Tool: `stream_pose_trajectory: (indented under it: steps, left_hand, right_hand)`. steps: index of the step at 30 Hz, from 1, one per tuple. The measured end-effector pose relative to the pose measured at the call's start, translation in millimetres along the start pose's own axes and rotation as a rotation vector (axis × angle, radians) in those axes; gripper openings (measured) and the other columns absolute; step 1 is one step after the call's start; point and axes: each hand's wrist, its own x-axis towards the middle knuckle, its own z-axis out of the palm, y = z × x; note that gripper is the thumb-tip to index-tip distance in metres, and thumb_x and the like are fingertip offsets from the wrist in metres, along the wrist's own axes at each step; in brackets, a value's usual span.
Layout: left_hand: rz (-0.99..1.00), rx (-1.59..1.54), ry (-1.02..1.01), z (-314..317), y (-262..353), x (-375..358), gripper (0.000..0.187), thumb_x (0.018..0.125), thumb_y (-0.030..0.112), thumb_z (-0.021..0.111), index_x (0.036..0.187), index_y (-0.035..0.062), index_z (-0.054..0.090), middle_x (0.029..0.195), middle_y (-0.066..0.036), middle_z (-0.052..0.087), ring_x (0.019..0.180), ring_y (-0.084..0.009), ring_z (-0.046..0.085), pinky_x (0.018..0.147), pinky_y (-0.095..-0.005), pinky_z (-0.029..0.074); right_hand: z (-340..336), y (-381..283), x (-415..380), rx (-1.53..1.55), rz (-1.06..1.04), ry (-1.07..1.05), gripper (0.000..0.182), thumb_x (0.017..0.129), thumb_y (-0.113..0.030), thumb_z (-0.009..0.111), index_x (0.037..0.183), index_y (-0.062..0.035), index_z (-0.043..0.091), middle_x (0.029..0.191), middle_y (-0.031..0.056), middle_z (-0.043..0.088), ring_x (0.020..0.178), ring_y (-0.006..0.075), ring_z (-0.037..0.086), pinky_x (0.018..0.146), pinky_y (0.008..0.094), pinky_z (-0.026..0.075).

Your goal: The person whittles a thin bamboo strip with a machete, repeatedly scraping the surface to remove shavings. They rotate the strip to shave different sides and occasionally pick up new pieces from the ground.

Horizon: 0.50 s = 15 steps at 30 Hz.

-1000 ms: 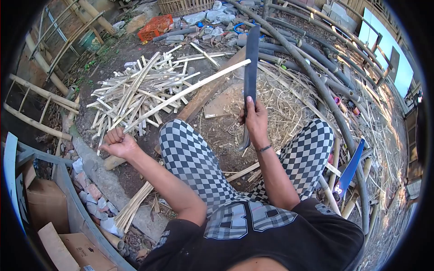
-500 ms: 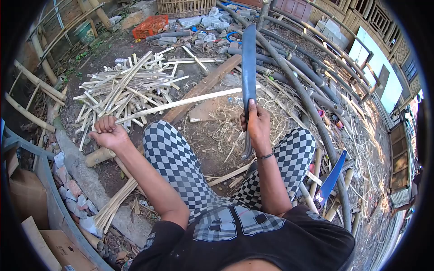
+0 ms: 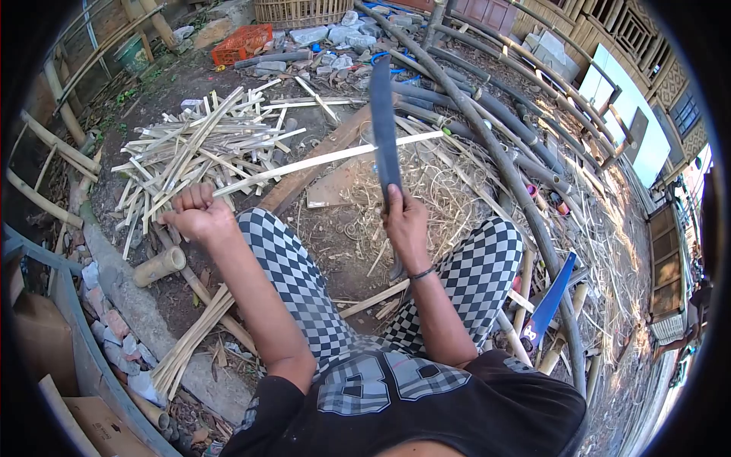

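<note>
Bamboo strip (image 3: 327, 158), long, pale and thin, runs from the left hand (image 3: 199, 215) out over the left knee toward the dark poles (image 3: 487, 137) beyond; its near end is buried in that fist, its far end hangs free in the air. It looks light and springy along its length yet stiff enough to hold a near-straight line when gripped at 1 end only; the split edges are likely sharp and splintery, so the butt end, where the fist already sits, seems the safest place to take it. The left fingers are curled tight round the strip, wrist cocked, forearm stretched forward from the shoulder. The right hand (image 3: 405, 221) is closed round the handle of a machete (image 3: 384, 133), thumb laid up the grip, blade standing upright and crossing the strip near its outer third; whether steel touches bamboo there cannot be told. The right elbow is bent and tucked between the checked trouser legs (image 3: 297, 266). A heap of cut bamboo slats (image 3: 198, 148) lies on the ground past the left fist; a blue saw (image 3: 550, 301) rests by the right knee.
</note>
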Motion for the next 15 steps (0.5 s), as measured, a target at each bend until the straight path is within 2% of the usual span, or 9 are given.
stream_pose_trajectory:
  steps: [2,4,6,8,9,11,12,14,15]
  left_hand:
    - [0.02,0.039,0.045,19.5,0.5,-14.4,0.064,0.1,0.067,0.019,0.059,0.0173,0.02,0.052,0.003,0.013,0.049,-0.013,0.009,0.045,-0.0283,0.014]
    - [0.038,0.04,0.051,8.0,9.4,-4.6,0.063,0.1,0.066,0.018,0.06,0.0173,0.02,0.052,0.003,0.013,0.049,-0.0129,0.009,0.045,-0.0286,0.013]
    - [0.059,0.051,0.05,-2.2,17.9,5.0,0.063,0.1,0.066,0.017,0.06,0.0173,0.02,0.052,0.003,0.013,0.049,-0.0127,0.009,0.045,-0.0288,0.013]
    - [0.015,-0.082,0.035,-2.1,20.5,2.9,0.063,0.1,0.066,0.017,0.06,0.0171,0.02,0.052,0.003,0.013,0.049,-0.0125,0.009,0.045,-0.0287,0.012]
    - [0.026,-0.072,-0.052,-3.0,6.1,-2.1,0.063,0.1,0.066,0.017,0.061,0.0169,0.022,0.052,0.003,0.013,0.049,-0.0123,0.009,0.045,-0.0287,0.012]
    - [0.026,0.067,-0.026,31.7,-7.1,-33.4,0.062,0.1,0.065,0.018,0.062,0.0169,0.024,0.053,0.004,0.013,0.049,-0.0124,0.008,0.046,-0.0292,0.011]
    - [0.05,0.103,-0.05,34.8,-6.8,-35.8,0.062,0.1,0.065,0.018,0.062,0.0169,0.024,0.053,0.004,0.013,0.049,-0.0124,0.009,0.046,-0.0294,0.011]
    - [0.045,0.099,-0.03,27.7,-4.3,-31.8,0.062,0.1,0.065,0.019,0.062,0.017,0.024,0.053,0.004,0.013,0.049,-0.0124,0.009,0.046,-0.0292,0.011]
    - [0.041,0.096,-0.015,22.0,-0.2,-27.3,0.061,0.101,0.065,0.019,0.062,0.0171,0.024,0.053,0.004,0.014,0.049,-0.0124,0.009,0.046,-0.0291,0.011]
  right_hand:
    - [12.1,13.6,-5.6,-0.064,0.063,-0.075,0.045,0.102,-0.038,0.054,0.084,0.003,0.062,0.057,0.0008,0.054,0.046,0.0076,0.048,0.041,0.0263,0.038]
    - [8.3,25.3,2.4,-0.073,-0.019,-0.058,0.045,0.102,-0.038,0.053,0.083,0.0018,0.061,0.056,0.0005,0.053,0.045,0.0075,0.047,0.04,0.0252,0.037]
    - [-4.6,0.7,6.6,0.147,0.085,0.011,0.045,0.103,-0.039,0.052,0.083,0.0006,0.062,0.055,0.0002,0.052,0.044,0.0074,0.047,0.039,0.0239,0.036]
    - [-6.8,-8.8,4.7,0.196,0.156,0.047,0.046,0.103,-0.04,0.05,0.084,-0.0001,0.062,0.055,-0.0003,0.052,0.044,0.0069,0.047,0.039,0.0227,0.035]
    - [0.3,-3.7,0.5,0.095,0.074,0.025,0.046,0.103,-0.04,0.051,0.084,0.0002,0.062,0.055,-0.0002,0.052,0.044,0.0068,0.047,0.039,0.0229,0.036]
    - [15.4,3.7,-11.3,-0.106,-0.01,-0.03,0.046,0.102,-0.041,0.053,0.085,0.0011,0.062,0.056,0.0,0.054,0.045,0.0066,0.049,0.04,0.0236,0.037]
    - [18.6,13.7,-12.1,0.044,0.155,-0.117,0.046,0.101,-0.041,0.055,0.086,0.0018,0.063,0.057,0.0001,0.055,0.045,0.0065,0.049,0.041,0.024,0.038]
    - [14.9,9.8,-7.6,-0.038,0.046,-0.086,0.052,0.102,-0.039,0.052,0.08,0.0055,0.066,0.056,0.0062,0.057,0.05,0.012,0.053,0.048,0.0319,0.042]
    - [10.9,7.4,-4.0,0.0,0.065,-0.04,0.051,0.102,-0.039,0.052,0.08,0.0057,0.065,0.056,0.0057,0.057,0.049,0.0118,0.052,0.047,0.0317,0.042]
